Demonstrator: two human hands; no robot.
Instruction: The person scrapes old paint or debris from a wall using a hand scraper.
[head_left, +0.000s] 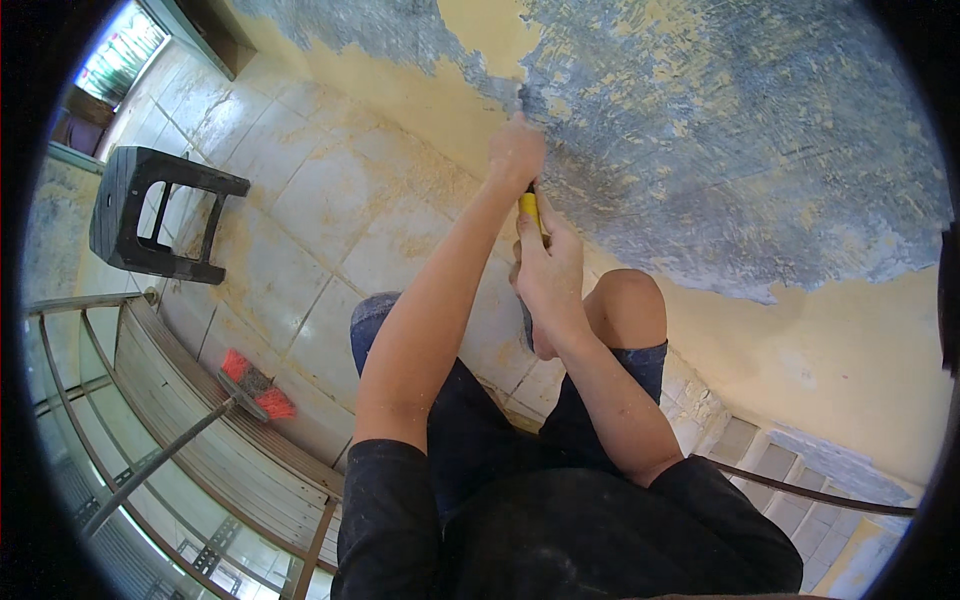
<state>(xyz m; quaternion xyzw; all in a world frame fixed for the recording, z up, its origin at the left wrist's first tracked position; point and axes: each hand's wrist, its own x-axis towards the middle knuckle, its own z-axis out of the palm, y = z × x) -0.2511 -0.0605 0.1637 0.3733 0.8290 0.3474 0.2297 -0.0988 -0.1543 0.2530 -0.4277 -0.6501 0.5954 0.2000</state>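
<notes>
My left hand [516,152] is closed around the upper part of a scraper, pressing its blade [522,98] against the wall [720,130]. The wall is yellow paint scraped down to grey plaster over a wide patch. My right hand [548,270] grips the scraper's yellow handle [529,206] lower down. Both arms reach up from my dark shirt. I am crouched, with a bare knee [627,300] close to the wall beside my right hand.
The tiled floor [330,200] is dusted with yellow paint flakes. A black plastic stool [150,210] stands at the left. A broom with orange bristles [258,385] leans on a metal railing [180,400] at lower left. Steps [760,460] descend at lower right.
</notes>
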